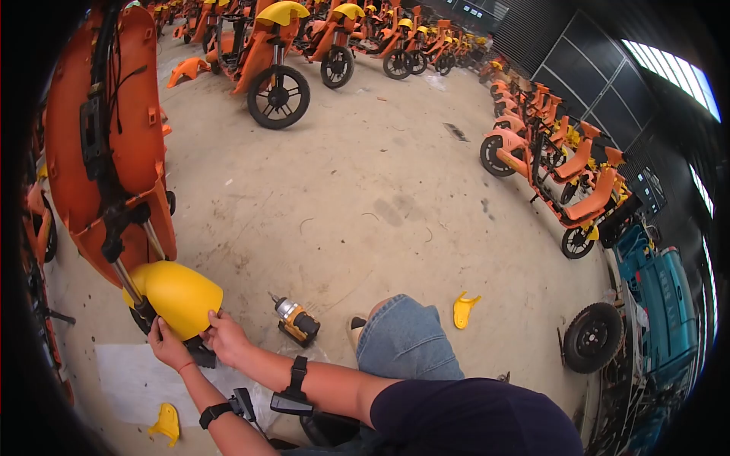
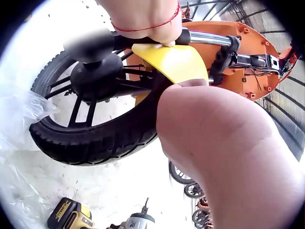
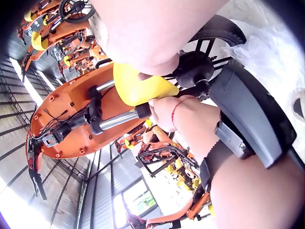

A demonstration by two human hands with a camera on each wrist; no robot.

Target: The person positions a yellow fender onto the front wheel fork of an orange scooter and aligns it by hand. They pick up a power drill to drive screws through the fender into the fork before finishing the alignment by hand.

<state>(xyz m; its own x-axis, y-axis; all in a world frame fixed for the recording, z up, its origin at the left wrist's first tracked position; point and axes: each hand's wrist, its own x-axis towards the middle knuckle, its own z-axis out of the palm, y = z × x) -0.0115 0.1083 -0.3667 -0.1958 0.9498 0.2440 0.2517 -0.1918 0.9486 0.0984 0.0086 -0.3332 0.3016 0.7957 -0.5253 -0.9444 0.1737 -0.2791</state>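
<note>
A yellow front fender (image 1: pixel 179 295) sits over the black front wheel (image 2: pixel 95 148) of an orange scooter (image 1: pixel 103 152), between its metal fork tubes. My left hand (image 1: pixel 171 346), with a red string at the wrist, pinches the fender's lower edge beside the fork leg. At the other side of that edge, my right hand (image 1: pixel 228 338) grips the fender with thumb and fingers. In the right wrist view the left fingertips (image 3: pixel 153 104) lie right at the fender's rim by the fork. The fingers under the fender are partly hidden.
A yellow-black cordless drill (image 1: pixel 295 321) stands on the floor near the right forearm. Small yellow parts (image 1: pixel 464 310) (image 1: pixel 166 424) lie around. Clear plastic sheeting (image 2: pixel 24 114) is beside the wheel. Rows of orange scooters (image 1: pixel 277 95) and a loose wheel (image 1: pixel 593 338) stand farther off.
</note>
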